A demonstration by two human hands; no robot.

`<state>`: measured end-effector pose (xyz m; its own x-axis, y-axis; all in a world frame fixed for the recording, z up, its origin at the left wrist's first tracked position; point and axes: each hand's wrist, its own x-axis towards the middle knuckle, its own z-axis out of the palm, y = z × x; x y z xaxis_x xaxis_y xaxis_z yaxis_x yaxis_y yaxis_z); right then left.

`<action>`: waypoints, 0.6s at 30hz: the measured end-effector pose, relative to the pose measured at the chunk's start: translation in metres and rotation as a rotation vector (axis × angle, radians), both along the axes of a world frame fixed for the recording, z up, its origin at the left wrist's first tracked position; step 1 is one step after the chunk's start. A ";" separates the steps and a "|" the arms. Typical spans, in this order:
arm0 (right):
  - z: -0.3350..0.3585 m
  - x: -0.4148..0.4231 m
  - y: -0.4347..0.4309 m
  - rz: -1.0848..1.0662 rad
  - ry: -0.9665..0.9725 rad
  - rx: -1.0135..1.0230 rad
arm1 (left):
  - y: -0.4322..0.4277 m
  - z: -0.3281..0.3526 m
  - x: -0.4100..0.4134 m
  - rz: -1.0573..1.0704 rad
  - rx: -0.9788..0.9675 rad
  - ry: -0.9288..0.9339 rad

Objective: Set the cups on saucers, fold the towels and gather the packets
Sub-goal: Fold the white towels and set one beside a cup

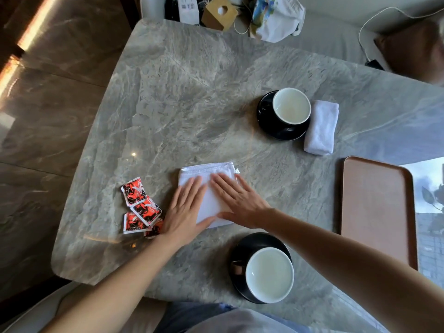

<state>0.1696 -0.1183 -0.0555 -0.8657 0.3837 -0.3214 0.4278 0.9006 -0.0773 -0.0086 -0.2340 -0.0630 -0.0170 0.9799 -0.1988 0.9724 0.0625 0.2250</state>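
A white towel [208, 171] lies partly folded on the grey marble table [182, 97]. My left hand [185, 210] and my right hand [237, 200] press flat on it, fingers spread, holding nothing. Several red and black packets [139, 207] lie in a loose pile just left of my left hand. A second white towel [321, 127] lies folded at the back right, next to a black cup [291, 105] on a black saucer [264, 116]. Another black cup [269, 275] stands on its saucer [242, 248] near the front edge, under my right forearm.
A brown tray [377, 210] lies at the right edge of the table. Beyond the far edge are a white plastic bag [278, 18], a cardboard box [219, 13] and a white cable [370, 22]. The floor drops away on the left.
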 end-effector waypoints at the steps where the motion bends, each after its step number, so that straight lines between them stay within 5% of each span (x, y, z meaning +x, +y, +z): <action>1: -0.001 0.005 0.002 -0.022 -0.005 -0.006 | -0.001 0.000 -0.001 0.053 -0.022 0.000; 12: 0.010 0.017 0.006 -0.142 -0.049 -0.141 | 0.005 0.002 0.002 0.185 -0.193 0.005; 18: 0.032 0.023 -0.005 -0.027 0.325 -0.150 | -0.026 0.022 0.015 0.039 0.214 -0.069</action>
<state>0.1929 -0.1231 -0.0238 -0.9220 0.3777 -0.0852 0.3831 0.8575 -0.3434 0.0065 -0.2600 -0.0414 -0.0491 0.9987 0.0119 0.9519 0.0431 0.3035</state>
